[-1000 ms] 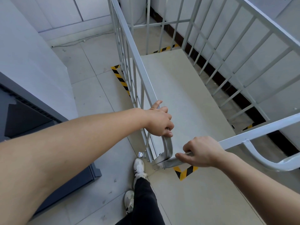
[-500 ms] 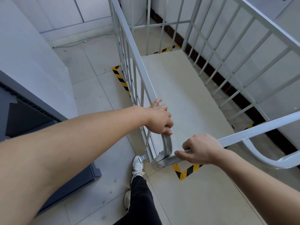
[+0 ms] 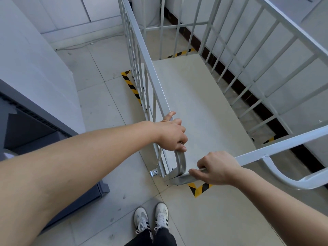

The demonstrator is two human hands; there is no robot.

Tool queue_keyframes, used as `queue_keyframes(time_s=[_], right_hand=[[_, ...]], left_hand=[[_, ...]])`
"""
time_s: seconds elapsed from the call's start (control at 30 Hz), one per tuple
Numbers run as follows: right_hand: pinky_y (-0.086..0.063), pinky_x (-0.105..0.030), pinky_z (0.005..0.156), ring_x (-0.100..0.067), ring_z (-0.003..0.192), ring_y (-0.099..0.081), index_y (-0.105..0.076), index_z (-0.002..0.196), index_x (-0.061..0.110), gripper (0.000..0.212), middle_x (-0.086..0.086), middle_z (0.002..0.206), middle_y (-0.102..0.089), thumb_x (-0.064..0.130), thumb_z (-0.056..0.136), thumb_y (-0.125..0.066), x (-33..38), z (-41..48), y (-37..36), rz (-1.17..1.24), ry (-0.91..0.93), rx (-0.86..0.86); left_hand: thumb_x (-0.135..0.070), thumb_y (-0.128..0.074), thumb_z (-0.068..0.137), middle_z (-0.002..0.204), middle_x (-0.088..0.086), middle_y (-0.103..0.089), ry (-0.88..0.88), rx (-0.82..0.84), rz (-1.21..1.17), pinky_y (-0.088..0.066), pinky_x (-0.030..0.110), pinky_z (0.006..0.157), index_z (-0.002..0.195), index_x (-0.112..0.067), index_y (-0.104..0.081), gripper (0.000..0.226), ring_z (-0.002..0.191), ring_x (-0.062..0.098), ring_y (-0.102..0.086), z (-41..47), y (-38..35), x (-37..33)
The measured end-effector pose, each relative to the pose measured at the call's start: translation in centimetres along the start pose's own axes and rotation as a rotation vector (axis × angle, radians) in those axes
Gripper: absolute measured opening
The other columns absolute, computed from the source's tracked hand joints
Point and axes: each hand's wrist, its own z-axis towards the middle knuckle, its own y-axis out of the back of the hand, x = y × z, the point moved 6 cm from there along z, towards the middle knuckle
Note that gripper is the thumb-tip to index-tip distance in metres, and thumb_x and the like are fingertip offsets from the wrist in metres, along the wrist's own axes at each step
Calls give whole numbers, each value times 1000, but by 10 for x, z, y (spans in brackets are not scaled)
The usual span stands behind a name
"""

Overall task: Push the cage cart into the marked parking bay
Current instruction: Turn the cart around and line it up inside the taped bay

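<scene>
Your left hand (image 3: pixel 171 134) is clenched around the top rail of the cage cart (image 3: pixel 204 110), at the point where the rail bends down into the rounded near corner. Your right hand (image 3: pixel 217 167) grips the near rail of the same cart, just right of that corner, thumb laid along the metal. Both arms are extended and the two hands sit close together but apart.

The cart stands ahead of you, its pale deck bare and barred sides rising on the left, far end and right. Yellow-and-black floor tape (image 3: pixel 199 189) shows just below your right hand at the near corner of the cart. More striped tape (image 3: pixel 131 84) runs along the cart's left side, and further pieces appear at the far end and at the right. Your two white shoes (image 3: pixel 150 217) stand side by side on the tiled floor (image 3: pixel 110 110) behind the cart. A dark grey cabinet (image 3: pixel 26 132) stands to your left.
</scene>
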Motion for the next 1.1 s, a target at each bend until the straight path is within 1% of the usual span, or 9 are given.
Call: queue_keyframes(time_s=[0.27, 0.4, 0.5, 0.57, 0.73, 0.9, 1.0, 1.1], right_hand=[[-26, -32, 46, -21, 49, -33, -39, 59, 11, 61, -4, 51, -39, 65, 88, -33, -1, 0, -1, 6, 2, 4], [-27, -32, 47, -21, 51, -38, -43, 59, 13, 61, -2, 52, -43, 65, 89, -32, 0, 0, 1, 7, 12, 25], [-26, -32, 47, -22, 53, -40, -47, 62, 13, 61, -2, 54, -45, 65, 90, -31, 1, -1, 0, 4, 23, 15], [-25, -32, 47, -22, 52, -38, -45, 63, 12, 61, -3, 53, -43, 65, 90, -30, 1, 0, -1, 3, 38, 5], [-29, -32, 48, -18, 48, -38, -48, 61, 13, 63, -2, 52, -45, 66, 91, -29, 0, 0, -5, 28, 67, -12], [-32, -31, 49, -20, 52, -44, -52, 64, 13, 64, -1, 54, -47, 65, 91, -29, 0, 1, -6, 36, 87, -22], [-31, -30, 48, -18, 50, -42, -51, 62, 14, 62, 0, 53, -46, 65, 91, -29, 0, 0, -4, 26, 96, -20], [-30, -31, 49, -20, 53, -43, -47, 61, 15, 60, 0, 53, -44, 63, 92, -29, 0, -1, -3, 14, 96, -14]], left_hand=[[-50, -31, 96, 94, -5, -44, -8, -20, 1, 9, 59, 111, 106, -27, -61, 38, 125, 24, -30, 1, 1, 0], [-50, -31, 97, 96, -5, -44, -12, -18, -5, 10, 59, 111, 107, -27, -61, 39, 127, 25, -30, 0, 1, -1], [-50, -31, 96, 97, -5, -44, -2, -14, 5, 10, 58, 111, 107, -27, -61, 40, 127, 24, -30, 0, 2, 0], [-50, -32, 96, 96, -5, -45, 7, -11, 2, 11, 58, 112, 105, -26, -62, 39, 127, 24, -30, 0, 1, 0], [-51, -34, 95, 96, -7, -46, 30, -10, -4, 10, 56, 112, 101, -27, -62, 37, 126, 23, -30, 3, 0, 1], [-51, -35, 95, 96, -7, -48, 40, -16, 8, 10, 56, 112, 99, -28, -62, 36, 124, 22, -31, 3, -1, 2], [-51, -35, 95, 97, -6, -49, 42, -17, 17, 9, 56, 112, 100, -27, -62, 36, 123, 22, -32, 4, 0, 1], [-51, -34, 95, 97, -5, -50, 39, -18, 25, 9, 56, 113, 101, -27, -62, 36, 123, 22, -33, 4, 1, 0]])
